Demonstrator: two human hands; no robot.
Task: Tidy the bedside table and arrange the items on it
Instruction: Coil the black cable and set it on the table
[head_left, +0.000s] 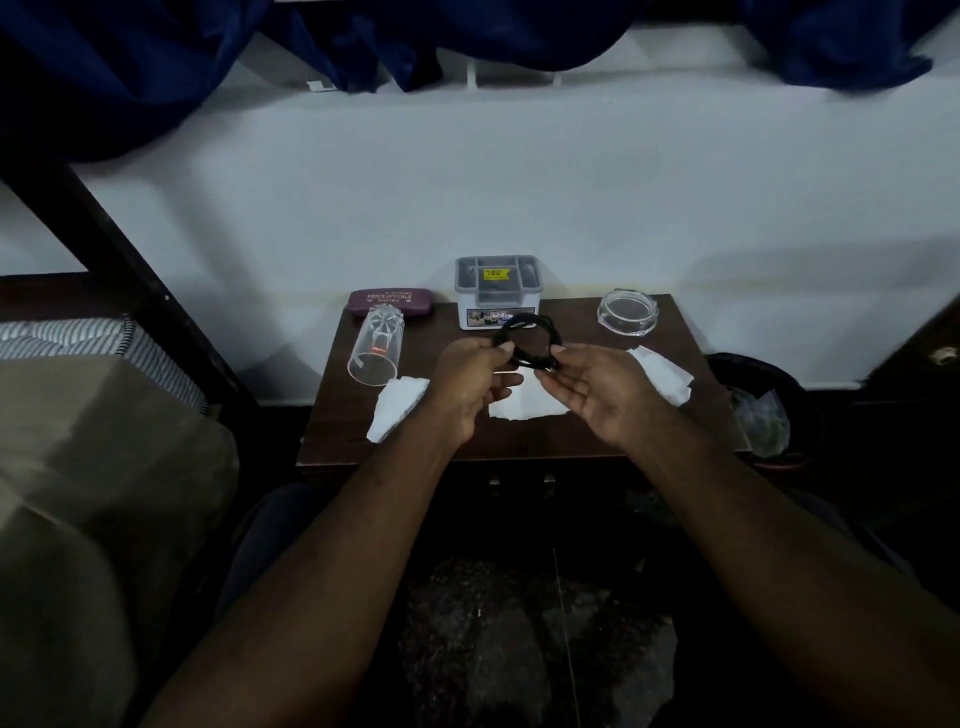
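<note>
A: So, which step is this?
B: Bundling the coiled black cable (527, 338), I'd judge. The left hand (470, 387) pinches the loop's left edge, and the right hand (597, 387) pinches its lower right. Both have their fingers curled onto the strands.
A: Where does the cable sit?
B: Between the two grips, apparently lifted off the bedside table (571, 431), above a white tissue (524, 402).
A: Next?
B: Probably stowing it in the grey organiser box (496, 299) just beyond the grip, which calls for holding the loop tight. A tipped glass tumbler (375, 345) lies out past the left hand.
</note>
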